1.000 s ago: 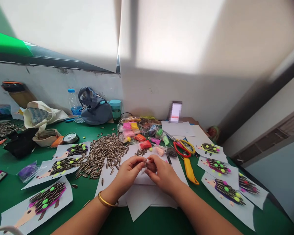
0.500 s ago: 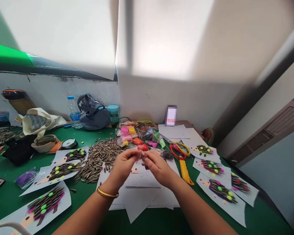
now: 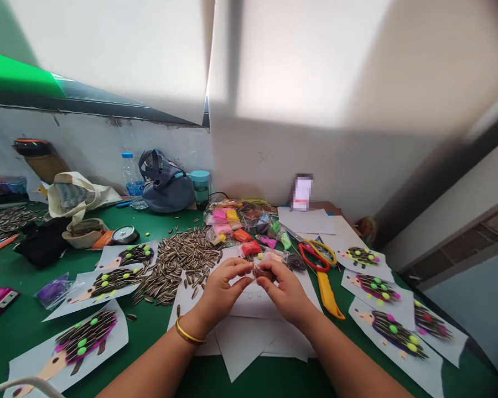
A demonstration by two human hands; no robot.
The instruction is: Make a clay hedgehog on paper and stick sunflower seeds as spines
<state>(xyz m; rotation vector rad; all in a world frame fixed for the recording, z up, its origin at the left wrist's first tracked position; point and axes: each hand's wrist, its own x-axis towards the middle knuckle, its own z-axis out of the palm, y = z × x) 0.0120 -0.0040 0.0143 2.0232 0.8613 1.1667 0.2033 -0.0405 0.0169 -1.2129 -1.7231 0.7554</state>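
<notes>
Head view: the brown packet (image 3: pixel 265 275) lies above the paper (image 3: pixel 253 309), clamped between thumb and fingers of the right hand (image 3: pixel 288 290) at its 4 o'clock side, while the left hand (image 3: pixel 226 287) reaches its wrapper at 9 o'clock, fingertips close together, though whether they pinch it cannot be told. Its long axis appears to run roughly from 9 to 3 o'clock, with the clear wrapper towards 9, the fingers covering much of it. From the packet, a clear bag (image 3: pixel 232 216) at 11 o'clock contains pink and yellow packets, and a pouch (image 3: pixel 53 291) at 9 contains something purple.
</notes>
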